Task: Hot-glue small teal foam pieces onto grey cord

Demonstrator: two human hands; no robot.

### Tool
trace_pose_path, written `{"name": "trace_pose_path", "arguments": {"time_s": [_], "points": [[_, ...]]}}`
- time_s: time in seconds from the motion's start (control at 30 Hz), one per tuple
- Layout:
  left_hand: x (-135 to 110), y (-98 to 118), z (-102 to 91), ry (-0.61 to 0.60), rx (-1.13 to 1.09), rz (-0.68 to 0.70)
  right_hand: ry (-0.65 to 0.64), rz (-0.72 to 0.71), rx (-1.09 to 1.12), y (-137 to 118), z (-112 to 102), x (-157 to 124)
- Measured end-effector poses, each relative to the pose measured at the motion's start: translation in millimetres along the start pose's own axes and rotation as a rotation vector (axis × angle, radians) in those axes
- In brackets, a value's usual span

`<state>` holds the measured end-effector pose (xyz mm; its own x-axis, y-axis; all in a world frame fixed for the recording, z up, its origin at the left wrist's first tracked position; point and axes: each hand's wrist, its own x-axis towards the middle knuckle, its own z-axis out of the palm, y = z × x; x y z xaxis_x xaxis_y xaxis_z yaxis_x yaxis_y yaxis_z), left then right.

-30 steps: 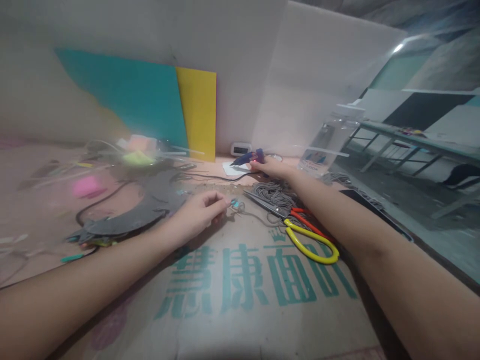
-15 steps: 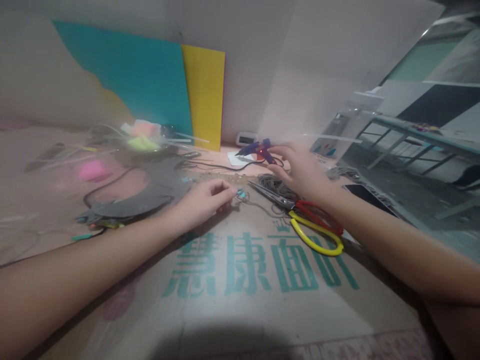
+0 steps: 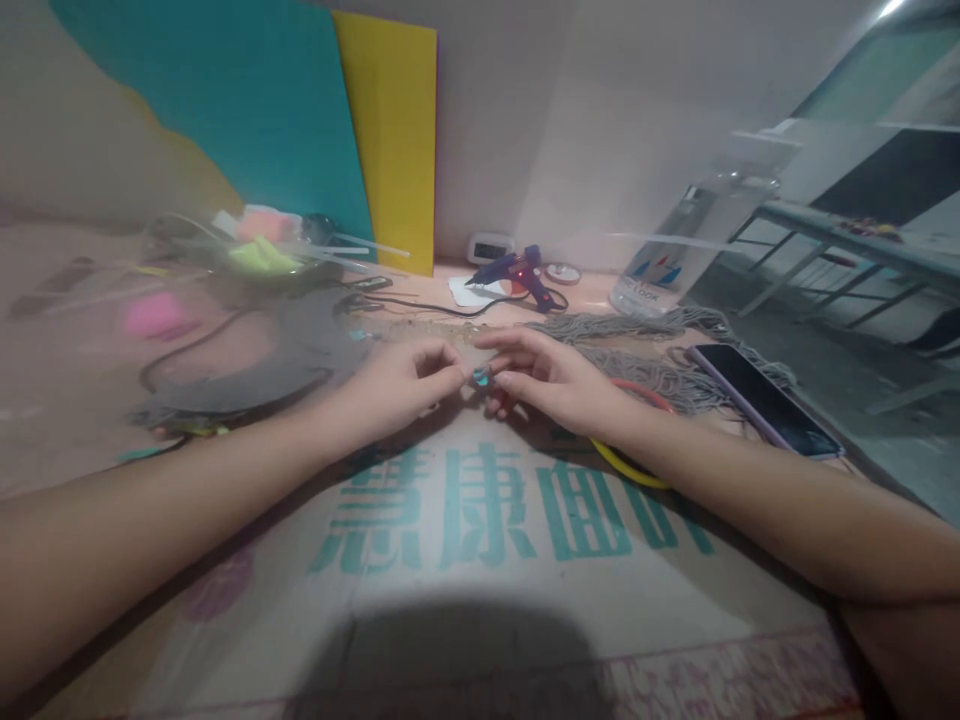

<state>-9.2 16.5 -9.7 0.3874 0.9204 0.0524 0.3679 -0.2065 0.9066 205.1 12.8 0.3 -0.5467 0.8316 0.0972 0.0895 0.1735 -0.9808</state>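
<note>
My left hand (image 3: 409,390) is closed in a pinch, thumb against forefinger, on a small teal piece with grey cord (image 3: 481,377). My right hand (image 3: 551,380) meets it from the other side, its thumb and lower fingers at the piece while the forefinger stretches out above. Fingers hide much of the piece, and its exact shape is too small to make out. Beyond the hands, a blue glue gun (image 3: 517,272) with a lit red light rests on a white paper. Under my right wrist lie scissors with yellow and red handles (image 3: 630,468), mostly covered.
Grey yarn (image 3: 660,372) and a phone (image 3: 765,400) lie at the right, before a clear bottle (image 3: 667,250). Behind stand teal (image 3: 277,120) and yellow boards (image 3: 397,140) and a small white clock (image 3: 491,247). Blurred grey material (image 3: 277,375) and a pink lump (image 3: 156,315) are at the left.
My right hand has let go of the glue gun and come down and left to the teal piece. My left hand still pinches it. The camera view has tipped slightly downward.
</note>
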Motion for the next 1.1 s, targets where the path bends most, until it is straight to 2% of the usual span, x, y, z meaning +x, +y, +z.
{"name": "trace_pose_path", "arguments": {"time_s": [0.23, 0.37, 0.6, 0.87, 1.1], "points": [[-1, 3, -0.4, 0.052, 0.001, -0.023, 0.234, 0.013, -0.311, -2, 1, -1], [-2, 5, -0.7, 0.077, 0.029, -0.007, 0.301, -0.009, -0.512, -8, 3, -4], [-3, 7, 0.1, 0.088, 0.034, -0.053, 0.267, -0.172, -0.680, -14, 7, -7], [-1, 8, 0.1, 0.102, 0.014, -0.021, 0.195, -0.185, -0.730, -12, 7, -6], [-2, 4, -0.9, 0.082, -0.037, -0.010, 0.202, -0.143, -0.719, -10, 6, -5]]}}
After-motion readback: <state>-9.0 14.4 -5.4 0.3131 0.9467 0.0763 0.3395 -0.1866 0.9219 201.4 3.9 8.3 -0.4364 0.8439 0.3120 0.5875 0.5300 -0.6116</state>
